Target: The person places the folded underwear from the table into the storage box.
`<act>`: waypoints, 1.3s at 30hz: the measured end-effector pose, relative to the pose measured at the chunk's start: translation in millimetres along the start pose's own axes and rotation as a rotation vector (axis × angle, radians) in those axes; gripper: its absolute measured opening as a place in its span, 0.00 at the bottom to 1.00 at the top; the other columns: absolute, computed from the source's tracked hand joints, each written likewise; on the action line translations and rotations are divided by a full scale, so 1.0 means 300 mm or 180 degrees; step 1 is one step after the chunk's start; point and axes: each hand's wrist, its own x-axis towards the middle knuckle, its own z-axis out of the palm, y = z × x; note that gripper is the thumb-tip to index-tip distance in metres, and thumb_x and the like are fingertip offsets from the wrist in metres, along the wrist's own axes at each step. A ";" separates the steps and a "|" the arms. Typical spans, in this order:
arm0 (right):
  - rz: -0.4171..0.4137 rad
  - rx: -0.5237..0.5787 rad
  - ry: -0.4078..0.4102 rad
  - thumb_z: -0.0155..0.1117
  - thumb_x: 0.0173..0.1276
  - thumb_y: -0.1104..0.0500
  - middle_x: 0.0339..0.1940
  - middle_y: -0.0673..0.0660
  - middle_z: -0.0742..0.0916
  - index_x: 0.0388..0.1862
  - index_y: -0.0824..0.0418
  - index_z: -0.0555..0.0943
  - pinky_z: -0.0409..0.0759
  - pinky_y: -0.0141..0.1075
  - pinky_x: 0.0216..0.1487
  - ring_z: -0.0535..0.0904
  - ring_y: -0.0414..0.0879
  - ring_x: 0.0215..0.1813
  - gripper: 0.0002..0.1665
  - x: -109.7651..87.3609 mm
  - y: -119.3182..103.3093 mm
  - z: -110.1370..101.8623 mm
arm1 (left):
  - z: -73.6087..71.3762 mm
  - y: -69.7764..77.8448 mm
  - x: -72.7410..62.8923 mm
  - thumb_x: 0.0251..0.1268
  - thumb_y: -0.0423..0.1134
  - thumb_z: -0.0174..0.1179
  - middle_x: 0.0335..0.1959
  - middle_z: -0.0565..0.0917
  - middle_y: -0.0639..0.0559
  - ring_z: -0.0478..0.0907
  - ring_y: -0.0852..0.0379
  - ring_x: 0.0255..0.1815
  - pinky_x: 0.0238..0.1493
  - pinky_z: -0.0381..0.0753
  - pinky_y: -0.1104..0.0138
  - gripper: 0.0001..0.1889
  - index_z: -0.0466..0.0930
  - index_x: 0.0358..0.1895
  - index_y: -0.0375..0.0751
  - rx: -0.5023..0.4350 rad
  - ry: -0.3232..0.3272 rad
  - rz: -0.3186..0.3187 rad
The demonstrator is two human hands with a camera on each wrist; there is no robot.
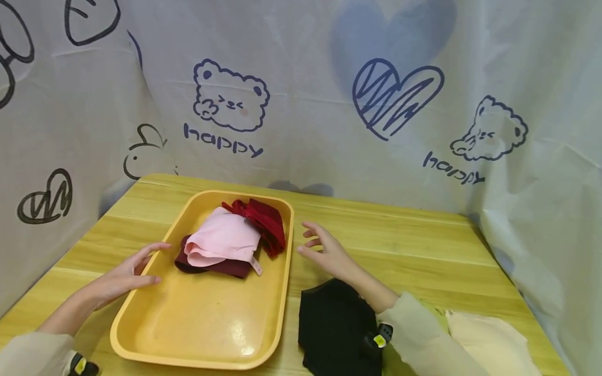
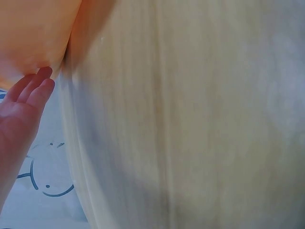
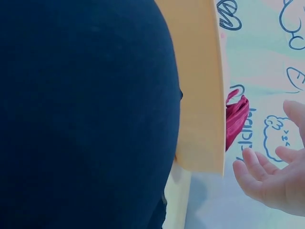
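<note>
A yellow tray (image 1: 221, 318) stands on the table, with folded cloths in its far half. Pink cloth (image 1: 223, 235) lies on top of a maroon one (image 1: 235, 268), and a red cloth (image 1: 268, 219) sits beside them in the far right corner. My left hand (image 1: 124, 274) rests at the tray's left rim, thumb and fingers spread; in the left wrist view its fingertips (image 2: 44, 74) meet the outer wall. Just off the right rim, my right hand (image 1: 326, 253) hovers with relaxed fingers, holding nothing. Black cloth (image 1: 334, 329) lies below the right forearm.
Right of the black cloth, a cream cloth (image 1: 491, 342) lies on the wooden table (image 1: 400, 235), partly covered by the right sleeve. Some green cloth (image 1: 395, 363) shows under that arm. White sheeting (image 1: 301, 120) with drawings hangs behind and at both sides.
</note>
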 end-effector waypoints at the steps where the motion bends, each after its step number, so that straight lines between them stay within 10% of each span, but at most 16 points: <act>1: 0.0017 0.0012 -0.0016 0.57 0.66 0.58 0.57 0.64 0.71 0.69 0.61 0.58 0.72 0.48 0.53 0.73 0.54 0.53 0.35 -0.006 0.001 -0.004 | 0.000 0.000 -0.001 0.60 0.30 0.54 0.59 0.56 0.68 0.47 0.86 0.58 0.49 0.58 0.85 0.31 0.52 0.66 0.41 -0.0009 0.0003 -0.0016; 8: 0.0059 -0.0032 -0.0108 0.56 0.67 0.56 0.58 0.64 0.70 0.69 0.61 0.56 0.71 0.48 0.53 0.72 0.55 0.55 0.35 -0.047 0.020 -0.025 | 0.002 -0.006 -0.008 0.60 0.30 0.54 0.61 0.54 0.66 0.28 0.34 0.68 0.47 0.54 0.88 0.32 0.53 0.67 0.44 -0.0044 0.0034 -0.0141; 14: 0.0116 -0.0076 -0.0116 0.56 0.67 0.54 0.58 0.62 0.70 0.69 0.60 0.56 0.72 0.47 0.53 0.72 0.54 0.55 0.35 -0.082 0.031 -0.039 | 0.003 -0.011 -0.011 0.60 0.30 0.54 0.61 0.53 0.66 0.26 0.31 0.67 0.54 0.52 0.85 0.32 0.52 0.67 0.42 -0.0042 0.0048 -0.0191; 17: 0.0129 -0.0084 -0.0133 0.55 0.67 0.53 0.58 0.62 0.70 0.70 0.60 0.55 0.72 0.48 0.53 0.71 0.54 0.55 0.36 -0.103 0.037 -0.046 | 0.005 -0.012 -0.011 0.59 0.30 0.55 0.62 0.52 0.63 0.25 0.31 0.67 0.68 0.40 0.60 0.33 0.51 0.67 0.40 -0.0082 0.0048 -0.0213; 20: 0.0137 -0.0081 -0.0165 0.55 0.67 0.54 0.58 0.62 0.70 0.70 0.61 0.55 0.71 0.48 0.53 0.71 0.54 0.55 0.36 -0.124 0.046 -0.053 | 0.007 -0.013 -0.011 0.58 0.29 0.55 0.64 0.51 0.59 0.23 0.31 0.67 0.56 0.30 0.34 0.33 0.51 0.66 0.39 -0.0138 0.0037 -0.0221; 23: 0.0155 -0.0084 -0.0173 0.55 0.67 0.54 0.57 0.63 0.70 0.69 0.62 0.55 0.72 0.47 0.52 0.71 0.54 0.54 0.35 -0.144 0.061 -0.060 | 0.007 -0.014 -0.009 0.58 0.29 0.55 0.64 0.50 0.58 0.22 0.30 0.66 0.56 0.29 0.33 0.33 0.51 0.66 0.39 -0.0142 0.0031 -0.0211; 33: 0.0294 -0.0127 -0.0304 0.55 0.68 0.55 0.57 0.68 0.68 0.69 0.64 0.54 0.71 0.48 0.51 0.71 0.56 0.53 0.36 -0.221 0.111 -0.094 | 0.007 -0.003 -0.004 0.58 0.28 0.55 0.61 0.53 0.65 0.22 0.28 0.65 0.56 0.28 0.34 0.33 0.52 0.66 0.40 -0.0149 0.0031 -0.0174; 36: 0.0379 -0.0119 -0.0347 0.55 0.68 0.55 0.57 0.69 0.68 0.69 0.65 0.54 0.71 0.50 0.51 0.71 0.57 0.53 0.36 -0.238 0.118 -0.104 | 0.006 0.001 -0.002 0.58 0.29 0.55 0.60 0.54 0.67 0.25 0.29 0.66 0.69 0.39 0.59 0.32 0.53 0.66 0.43 -0.0099 0.0034 -0.0166; 39: 0.0421 -0.0117 -0.0431 0.55 0.67 0.56 0.58 0.70 0.68 0.69 0.67 0.54 0.70 0.52 0.52 0.70 0.59 0.54 0.37 -0.253 0.121 -0.114 | 0.005 0.003 0.001 0.59 0.30 0.55 0.60 0.55 0.66 0.28 0.30 0.67 0.55 0.52 0.84 0.32 0.54 0.66 0.45 -0.0052 0.0038 -0.0143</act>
